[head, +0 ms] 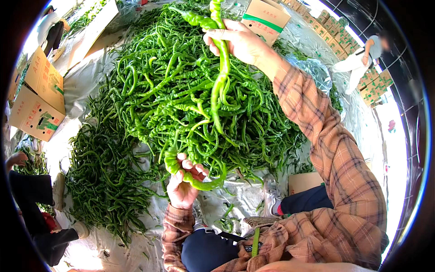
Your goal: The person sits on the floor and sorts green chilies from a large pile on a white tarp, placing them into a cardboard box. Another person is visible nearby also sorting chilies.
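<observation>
A large heap of long green chili peppers (176,98) lies on pale plastic sheeting before me. My right hand (234,40) is raised over the far part of the heap, its fingers closed around long, twisted green peppers (222,64) that hang down over the pile. Near the heap's close edge, my left hand (187,180) holds a curved green pepper (207,185), palm up with curled fingers. A thick, wrinkled pepper part (171,161) stands up beside its thumb; whether it belongs to the same pepper I cannot tell.
Cardboard boxes stand at the left (37,105) and beyond the heap (266,20). A darker pepper pile (105,190) lies at lower left. One person's legs (40,210) show at left, another person (51,30) at upper left. A person (363,61) is at right near stacked boxes (334,34).
</observation>
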`<state>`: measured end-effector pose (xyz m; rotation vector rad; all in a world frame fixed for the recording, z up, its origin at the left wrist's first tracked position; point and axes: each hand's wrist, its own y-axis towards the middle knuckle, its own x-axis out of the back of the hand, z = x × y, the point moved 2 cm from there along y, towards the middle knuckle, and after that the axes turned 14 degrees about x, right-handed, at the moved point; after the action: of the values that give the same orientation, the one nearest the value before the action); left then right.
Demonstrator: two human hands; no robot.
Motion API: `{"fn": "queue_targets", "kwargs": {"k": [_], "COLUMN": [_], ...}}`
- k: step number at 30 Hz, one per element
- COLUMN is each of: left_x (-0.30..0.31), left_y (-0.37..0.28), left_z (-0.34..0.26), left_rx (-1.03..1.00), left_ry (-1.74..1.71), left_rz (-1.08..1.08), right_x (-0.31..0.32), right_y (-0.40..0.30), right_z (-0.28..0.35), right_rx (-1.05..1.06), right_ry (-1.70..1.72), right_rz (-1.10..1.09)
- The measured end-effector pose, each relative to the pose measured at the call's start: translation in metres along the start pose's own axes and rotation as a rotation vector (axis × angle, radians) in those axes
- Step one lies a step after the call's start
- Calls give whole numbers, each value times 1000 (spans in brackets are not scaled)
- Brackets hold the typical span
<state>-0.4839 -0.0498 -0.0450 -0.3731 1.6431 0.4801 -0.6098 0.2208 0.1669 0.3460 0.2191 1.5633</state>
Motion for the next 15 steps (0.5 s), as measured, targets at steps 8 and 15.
{"fn": "queue_targets", "kwargs": {"k": [8,15], "left_x": [-5,34], "left_y": [6,-8], "left_z": [5,25], "left_rx": [64,150], "left_ry": [42,82], "left_rz": [-87,-373], "right_x": [-93,-161], "right_y": [-111,-191], "right_z": [-40,-105], "right_rx": [-582,-6], "right_ry": [367,-759], "right_rz": [124,341]}}
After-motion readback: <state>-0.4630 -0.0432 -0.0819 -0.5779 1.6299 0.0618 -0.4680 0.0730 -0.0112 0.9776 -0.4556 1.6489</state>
